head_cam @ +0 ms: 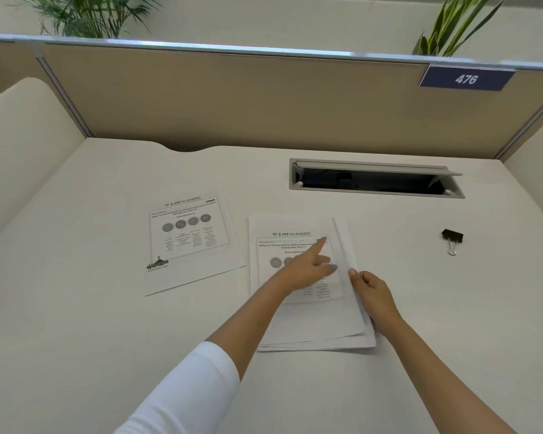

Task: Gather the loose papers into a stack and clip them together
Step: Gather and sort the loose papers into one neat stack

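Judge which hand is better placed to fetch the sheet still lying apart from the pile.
Left, probably. The left hand rests flat on the pile, on the side toward the separate sheet. The right hand pinches the pile's far edge, nearer the binder clip.

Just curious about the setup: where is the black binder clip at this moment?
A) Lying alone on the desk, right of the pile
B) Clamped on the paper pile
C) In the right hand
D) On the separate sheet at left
A: the binder clip lies on the desk, apart from the pile and both hands.
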